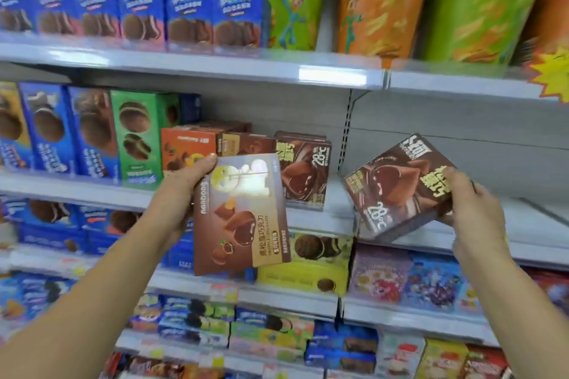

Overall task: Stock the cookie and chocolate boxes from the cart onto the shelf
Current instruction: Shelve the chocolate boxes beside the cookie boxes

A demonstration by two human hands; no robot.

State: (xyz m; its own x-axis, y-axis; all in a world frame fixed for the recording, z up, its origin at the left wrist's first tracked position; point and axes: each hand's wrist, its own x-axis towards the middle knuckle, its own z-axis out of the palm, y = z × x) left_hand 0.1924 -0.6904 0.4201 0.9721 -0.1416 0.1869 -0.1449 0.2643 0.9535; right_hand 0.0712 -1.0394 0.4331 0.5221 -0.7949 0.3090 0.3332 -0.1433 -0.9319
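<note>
My left hand point(181, 194) grips a light brown chocolate box point(240, 212) by its left edge, thumb on the top corner, held upright in front of the middle shelf point(320, 218). My right hand point(471, 197) holds a dark brown chocolate box point(397, 188) by its right side, tilted, with its lower corner at the shelf's front edge. On the shelf behind stand an upright dark brown chocolate box point(304, 169), an orange box point(184, 148) and a brown box point(243, 143).
Blue and green cookie boxes point(92, 132) fill the shelf's left part. Bare grey shelf point(529, 218) lies to the right of the tilted box. Above stand more blue boxes point(191, 18) and large chip canisters point(378, 3). Lower shelves hold several packed snack boxes point(308, 258).
</note>
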